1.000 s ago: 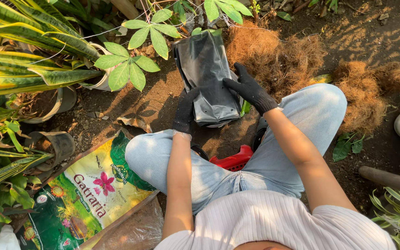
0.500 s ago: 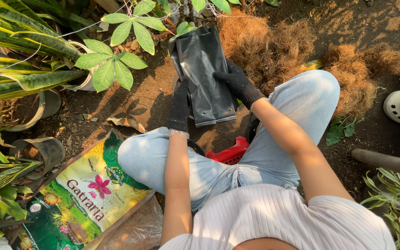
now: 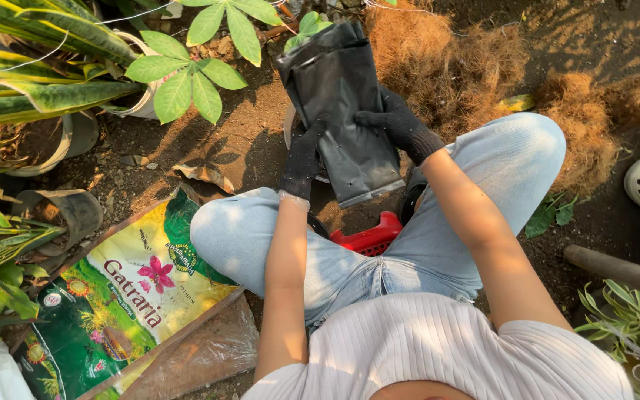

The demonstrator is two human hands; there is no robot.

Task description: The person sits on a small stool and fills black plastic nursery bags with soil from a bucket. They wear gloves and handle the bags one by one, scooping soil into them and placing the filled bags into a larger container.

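The black plastic bag is lying flatter than a second ago; the left hand and right hand, both gloved, are pinching its sides, perhaps opening it—gripping evenly keeps it straight.

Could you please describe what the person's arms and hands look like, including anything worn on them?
Both hands wear dark, nearly black knitted gloves with ribbed cuffs that end at the wrist: the left hand and the right hand. Above the gloves the forearms are bare, with no sleeves reaching them. The top is a pale ribbed shirt with short sleeves.
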